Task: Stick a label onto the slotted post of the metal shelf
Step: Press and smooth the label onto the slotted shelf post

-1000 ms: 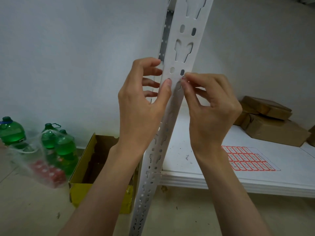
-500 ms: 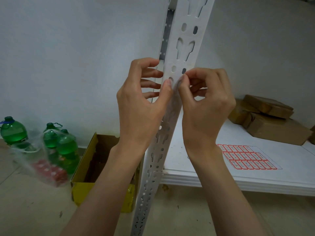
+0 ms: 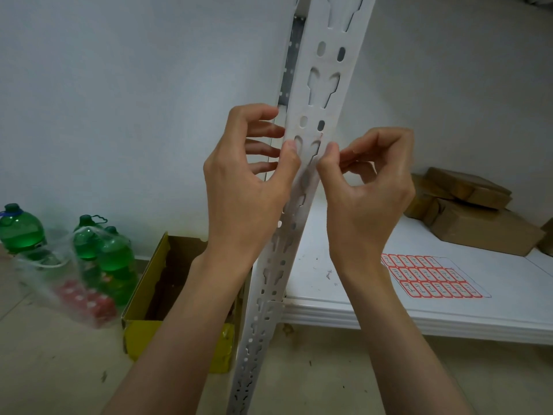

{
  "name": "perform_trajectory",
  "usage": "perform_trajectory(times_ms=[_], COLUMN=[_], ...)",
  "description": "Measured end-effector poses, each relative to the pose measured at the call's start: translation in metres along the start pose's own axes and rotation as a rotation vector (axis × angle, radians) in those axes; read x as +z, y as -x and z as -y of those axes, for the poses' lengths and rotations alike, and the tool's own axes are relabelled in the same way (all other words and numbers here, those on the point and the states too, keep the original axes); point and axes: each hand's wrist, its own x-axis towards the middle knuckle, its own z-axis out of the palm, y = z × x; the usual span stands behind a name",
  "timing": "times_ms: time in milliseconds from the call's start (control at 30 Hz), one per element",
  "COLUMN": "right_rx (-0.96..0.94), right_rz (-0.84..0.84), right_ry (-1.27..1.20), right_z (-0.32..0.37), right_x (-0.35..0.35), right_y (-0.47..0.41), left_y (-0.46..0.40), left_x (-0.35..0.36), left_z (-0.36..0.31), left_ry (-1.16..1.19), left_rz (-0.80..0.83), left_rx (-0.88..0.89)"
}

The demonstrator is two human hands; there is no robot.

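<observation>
Now that my right hand (image 3: 368, 187) has drawn back off the face of the slotted post (image 3: 314, 115), where a moment ago its fingers covered the slots beside my left thumb, I judge the pressing-on step to be finishing or the label needing another try. My right grip is clenched small, thumb against forefinger at the post's right edge; whether anything is pinched there I cannot tell. My left hand (image 3: 248, 187) grasps the post, thumb flat on its front and fingers curled round behind. As for the label (image 3: 322, 135), I see only a faint red fleck on the post's right edge just above my right thumb, too small to say it is stuck flat; the rest may be hidden or wrapped round the edge. The sheet of red-bordered labels (image 3: 431, 277) lies on the white shelf (image 3: 478, 313) below, well apart from my hands, with most of its rows full.
</observation>
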Motion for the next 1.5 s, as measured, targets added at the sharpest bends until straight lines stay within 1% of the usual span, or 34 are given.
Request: perform_trajectory(times_ms=[133, 300, 467, 567, 700, 867, 967, 1033, 1100, 1267, 1500], right_rx=[0.056, 0.106, 0.159, 0.274, 0.437, 0.603, 0.658, 0.696, 0.700, 0.610, 0.529], right_rz=[-0.038, -0.053, 0.012, 0.112, 0.289, 0.484, 0.657, 0.731, 0.722, 0.590, 0.508], right_ry=[-0.031, -0.148, -0.109, -0.016, 0.200, 0.380, 0.536, 0.572, 0.567, 0.480, 0.398], right_z=[0.002, 0.008, 0.001, -0.015, -0.046, -0.079, -0.091, -0.094, -0.093, -0.082, -0.069], right_x=[-0.003, -0.007, -0.010, -0.017, -0.030, -0.043, -0.048, -0.049, -0.048, -0.043, -0.035], right_y=[-0.005, -0.006, -0.007, -0.009, -0.007, 0.006, 0.011, 0.013, 0.013, 0.003, -0.005], left_y=[0.000, -0.001, -0.003, -0.008, -0.013, -0.023, -0.026, -0.027, -0.028, -0.030, -0.031], left_x=[0.000, -0.001, 0.004, 0.007, 0.013, 0.017, 0.019, 0.018, 0.017, 0.014, 0.015], left_z=[0.001, 0.003, 0.000, -0.006, -0.011, -0.013, -0.015, -0.016, -0.015, -0.015, -0.015], left_ry=[-0.005, -0.030, -0.046, -0.063, -0.066, -0.031, -0.059, -0.090, -0.125, -0.167, -0.173], left_rz=[0.007, 0.022, 0.047, 0.063, 0.099, 0.125, 0.135, 0.141, 0.143, 0.154, 0.153], left_rx=[0.008, 0.030, 0.026, 0.001, -0.047, -0.195, -0.190, -0.170, -0.145, -0.100, -0.076])
